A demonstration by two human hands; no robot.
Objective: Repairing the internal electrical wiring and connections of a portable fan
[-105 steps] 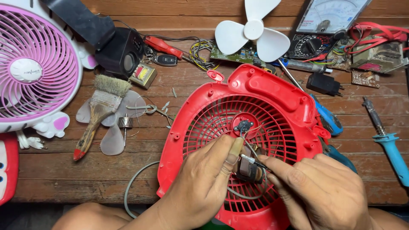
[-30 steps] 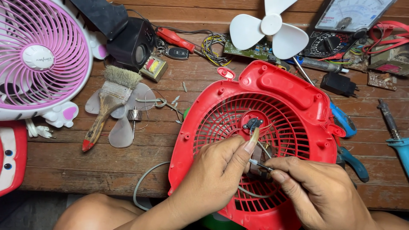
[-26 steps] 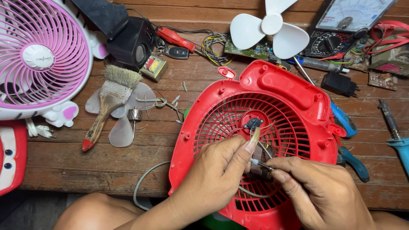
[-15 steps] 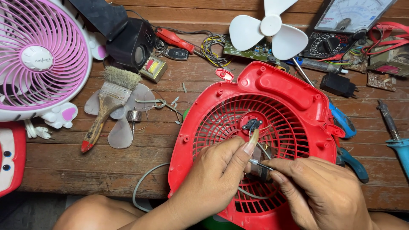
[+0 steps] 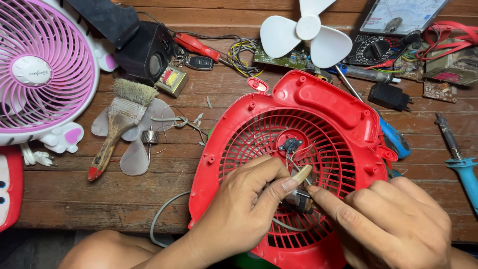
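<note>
- Left hand (image 5: 239, 214) closed in a pinch on the small motor (image 5: 298, 199), thumb with a long nail laid across its top.
- Right hand (image 5: 398, 224) closed too, forefinger and thumb pressed to the motor's right end; whether a thin tool is pinched in that grip cannot be told.
- Motor held just above the lower middle of the red fan housing (image 5: 308, 124), thin wires (image 5: 291, 162) running up to the dark bracket (image 5: 290, 144) at the grille's centre.
- Housing flat on the wooden surface (image 5: 64, 184), toward its near edge, right of centre.
- Since half a second ago: hands barely shifted, right forefinger slid further onto the motor's end, left thumb still on top. Since three and a half seconds ago: motor kept in the same spot, only the finger placing changed.
- Judged from that: fine fiddling at the motor and its leads still under way, motor not yet seated.
- Toward the left edge: paintbrush (image 5: 117, 127) on a clear fan blade (image 5: 132, 157), pink fan (image 5: 42, 74). At the far edge: white fan blade (image 5: 306, 35), multimeter (image 5: 393, 30). Near the right edge: blue soldering iron (image 5: 460, 159).
</note>
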